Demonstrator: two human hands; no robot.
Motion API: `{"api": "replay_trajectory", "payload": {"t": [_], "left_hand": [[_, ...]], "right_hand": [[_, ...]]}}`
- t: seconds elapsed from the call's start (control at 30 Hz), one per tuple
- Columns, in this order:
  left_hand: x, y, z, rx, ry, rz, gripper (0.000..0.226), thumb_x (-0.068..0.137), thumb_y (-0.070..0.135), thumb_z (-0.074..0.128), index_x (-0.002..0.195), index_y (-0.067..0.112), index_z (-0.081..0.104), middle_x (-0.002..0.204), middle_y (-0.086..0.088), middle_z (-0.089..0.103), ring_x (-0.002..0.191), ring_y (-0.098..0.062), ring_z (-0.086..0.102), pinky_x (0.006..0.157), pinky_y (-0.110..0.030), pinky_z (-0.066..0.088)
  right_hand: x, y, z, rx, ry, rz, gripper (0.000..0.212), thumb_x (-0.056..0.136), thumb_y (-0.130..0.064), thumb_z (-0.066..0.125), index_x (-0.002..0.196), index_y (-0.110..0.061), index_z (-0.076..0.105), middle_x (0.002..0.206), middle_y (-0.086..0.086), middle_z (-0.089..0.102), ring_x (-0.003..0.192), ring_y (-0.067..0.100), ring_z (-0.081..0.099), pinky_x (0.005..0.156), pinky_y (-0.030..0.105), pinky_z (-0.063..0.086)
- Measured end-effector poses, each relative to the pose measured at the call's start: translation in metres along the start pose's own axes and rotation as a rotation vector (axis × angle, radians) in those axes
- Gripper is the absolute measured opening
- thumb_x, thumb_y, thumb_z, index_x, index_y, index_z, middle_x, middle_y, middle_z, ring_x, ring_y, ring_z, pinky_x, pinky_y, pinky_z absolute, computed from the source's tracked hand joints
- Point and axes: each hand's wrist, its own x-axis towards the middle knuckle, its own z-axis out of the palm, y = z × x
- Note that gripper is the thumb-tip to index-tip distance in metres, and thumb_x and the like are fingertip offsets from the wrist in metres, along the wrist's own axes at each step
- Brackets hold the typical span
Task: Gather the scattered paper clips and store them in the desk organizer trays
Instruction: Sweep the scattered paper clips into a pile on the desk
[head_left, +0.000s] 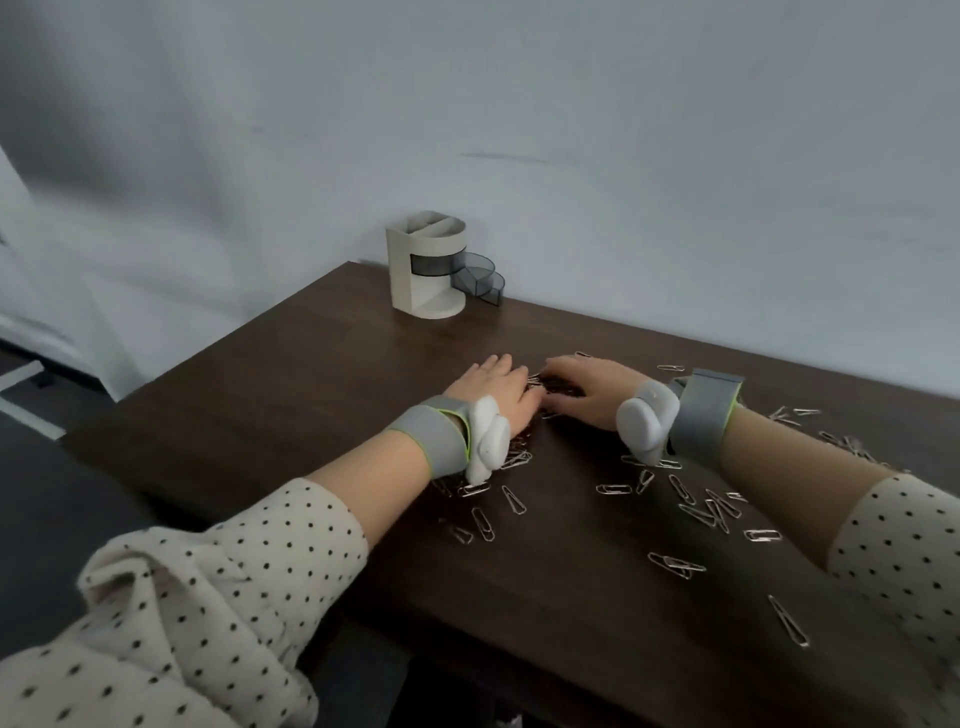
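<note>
Right between the two hands a small heap of clips (558, 387) lies on the dark desk (322, 374), with the fingertips of both hands meeting over it. The left hand (496, 389) rests palm down at about 9 o'clock of the heap, its fingers loosely spread and flat, touching the clips at their tips. The right hand (589, 387) lies at 3 o'clock of the heap, its fingers curved inward over the clips; whether any clip is pinched beneath them I cannot tell. Neither hand is clenched.

More clips lie scattered toward 5 and 6 o'clock of the hands: a cluster beside the left wrist, several loose ones in the middle of the desk, a denser patch under the right forearm, and one lone clip (788, 620) near the desk's front right edge. A few sit at 2 o'clock of the right hand, close to the wall (623, 156).

Each wrist bears a grey band (431, 434) with a white device (488, 441) on it, and dotted cream sleeves (208, 597) cover the forearms.

The organizer (423, 270) stands at 11 o'clock of the hands, well apart, by the wall. Its grey trays (475, 275) are swung out to the right, with bare desk between them and the heap.
</note>
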Motion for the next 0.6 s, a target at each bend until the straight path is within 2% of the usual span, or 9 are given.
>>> {"api": "replay_trajectory", "payload": {"t": [0.1, 0.17, 0.23, 0.3, 0.37, 0.43, 0.47, 0.6], "left_hand": [[-0.021, 0.028, 0.005, -0.093, -0.012, 0.102, 0.048, 0.097, 0.033, 0.024, 0.136, 0.007, 0.033, 0.147, -0.019, 0.03, 0.138, -0.03, 0.024, 0.113, -0.04, 0.016], [-0.038, 0.032, 0.003, -0.102, 0.014, 0.149, 0.046, 0.096, 0.031, 0.028, 0.135, 0.008, 0.034, 0.144, -0.019, 0.036, 0.135, -0.031, 0.029, 0.111, -0.04, 0.02], [-0.055, 0.023, -0.002, -0.03, 0.11, 0.151, 0.047, 0.096, 0.033, 0.029, 0.136, 0.008, 0.032, 0.144, -0.018, 0.036, 0.135, -0.031, 0.03, 0.11, -0.042, 0.023], [-0.071, 0.003, -0.005, 0.053, 0.183, 0.101, 0.056, 0.094, 0.041, 0.028, 0.14, 0.009, 0.025, 0.149, -0.016, 0.03, 0.138, -0.03, 0.025, 0.112, -0.041, 0.02], [-0.095, -0.014, -0.002, 0.096, 0.117, -0.03, 0.078, 0.085, 0.064, 0.024, 0.144, 0.014, 0.01, 0.155, -0.013, 0.014, 0.143, -0.03, 0.011, 0.116, -0.041, 0.012], [-0.116, -0.023, 0.007, 0.127, 0.022, -0.103, 0.109, 0.061, 0.087, 0.015, 0.144, 0.019, -0.003, 0.157, -0.013, 0.002, 0.144, -0.031, 0.002, 0.117, -0.043, 0.005], [-0.122, -0.024, 0.013, 0.151, 0.001, -0.104, 0.118, 0.052, 0.091, 0.013, 0.144, 0.02, -0.006, 0.157, -0.013, -0.001, 0.144, -0.031, 0.0, 0.117, -0.043, 0.004], [-0.112, -0.014, 0.025, 0.166, 0.042, -0.076, 0.117, 0.055, 0.091, 0.024, 0.144, 0.021, -0.008, 0.156, -0.015, -0.002, 0.144, -0.03, -0.002, 0.118, -0.041, 0.001]], "right_hand": [[-0.022, 0.001, -0.006, -0.022, 0.018, 0.034, 0.031, 0.089, -0.026, 0.048, 0.111, -0.006, 0.053, 0.118, 0.013, 0.058, 0.108, 0.027, 0.053, 0.092, 0.036, 0.04], [-0.033, -0.006, -0.008, -0.026, 0.047, 0.026, 0.03, 0.088, -0.024, 0.048, 0.112, -0.006, 0.053, 0.119, 0.014, 0.057, 0.11, 0.027, 0.052, 0.092, 0.035, 0.039], [-0.039, -0.019, -0.006, -0.005, 0.083, -0.014, 0.036, 0.088, -0.025, 0.049, 0.12, -0.01, 0.049, 0.127, 0.013, 0.052, 0.118, 0.026, 0.048, 0.097, 0.034, 0.037], [-0.037, -0.036, -0.001, 0.009, 0.093, -0.081, 0.046, 0.086, -0.03, 0.051, 0.128, -0.014, 0.043, 0.136, 0.009, 0.046, 0.125, 0.024, 0.043, 0.103, 0.038, 0.035], [-0.033, -0.057, 0.007, -0.009, 0.073, -0.147, 0.05, 0.087, -0.033, 0.05, 0.133, -0.019, 0.039, 0.142, 0.004, 0.041, 0.13, 0.022, 0.038, 0.107, 0.042, 0.033], [-0.028, -0.072, 0.014, -0.059, 0.082, -0.176, 0.046, 0.089, -0.032, 0.046, 0.134, -0.022, 0.038, 0.145, 0.0, 0.037, 0.134, 0.021, 0.032, 0.108, 0.041, 0.031], [-0.026, -0.076, 0.016, -0.06, 0.095, -0.168, 0.045, 0.091, -0.031, 0.044, 0.134, -0.022, 0.038, 0.145, 0.0, 0.037, 0.134, 0.02, 0.031, 0.108, 0.041, 0.031], [-0.033, -0.065, 0.014, 0.011, 0.108, -0.052, 0.042, 0.092, -0.034, 0.041, 0.132, -0.023, 0.039, 0.144, 0.0, 0.038, 0.133, 0.02, 0.032, 0.107, 0.045, 0.032]]}}
